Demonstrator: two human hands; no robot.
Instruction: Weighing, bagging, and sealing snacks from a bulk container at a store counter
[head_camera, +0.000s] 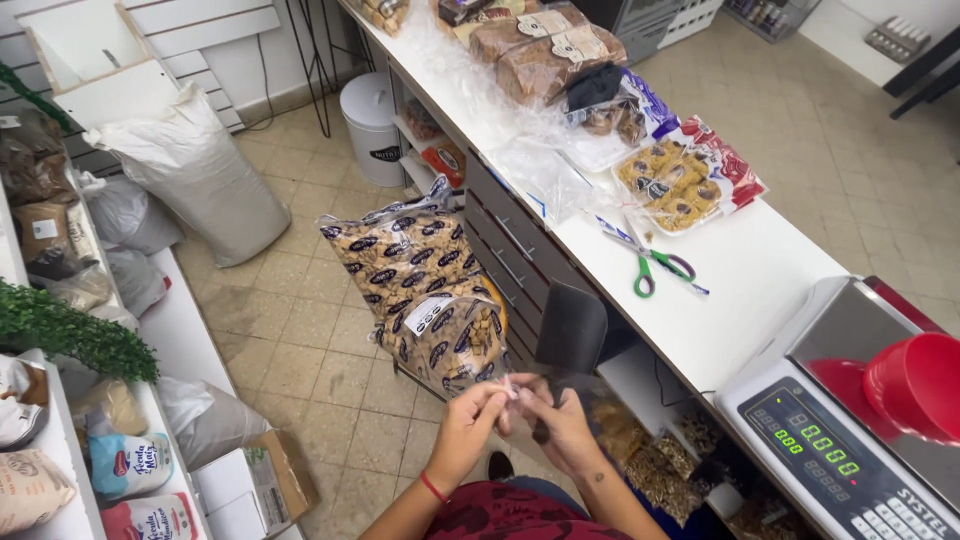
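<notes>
A long white worktop (760, 265) carries green-handled scissors (652, 262). Just beyond the scissors lie open biscuit packs (685, 180); farther beyond, bagged bread loaves (545, 50). On the scissors' near side stands a weighing scale (850, 420).

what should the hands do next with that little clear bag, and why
Probably finish twisting the neck shut: both hands, left hand and right hand, pinch the top of the small clear bag together in mid-air, beside the counter, apparently not yet closed.
</notes>
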